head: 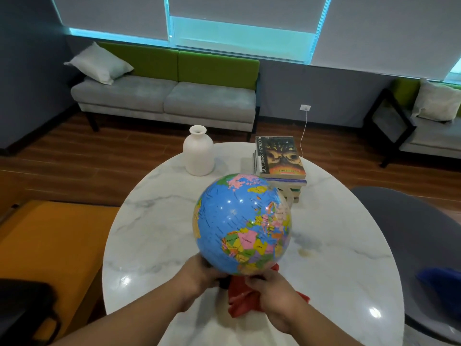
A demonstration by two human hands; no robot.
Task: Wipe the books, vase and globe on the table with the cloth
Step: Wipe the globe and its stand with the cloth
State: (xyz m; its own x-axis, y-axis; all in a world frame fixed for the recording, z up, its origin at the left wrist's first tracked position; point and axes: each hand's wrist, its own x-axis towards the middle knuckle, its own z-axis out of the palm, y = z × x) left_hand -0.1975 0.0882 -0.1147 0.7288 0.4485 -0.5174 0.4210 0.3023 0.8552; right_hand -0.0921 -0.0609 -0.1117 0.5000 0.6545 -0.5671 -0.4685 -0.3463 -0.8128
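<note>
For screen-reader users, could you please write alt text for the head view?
The left hand holds a colourful globe from below, the right hand a red cloth under it, over a marble table. A white vase and stacked books stand behind.

The globe (242, 224) fills the middle of the surface (154, 226), with a red cloth (243, 299) bunched under it at the near edge. Behind, a bare gap separates the vase (198, 152) from the books (280, 161); bare marble stretches either side.

globe (241, 224) front on table (336, 258), vase (198, 152) behind-left, books (280, 162) behind-right
</note>
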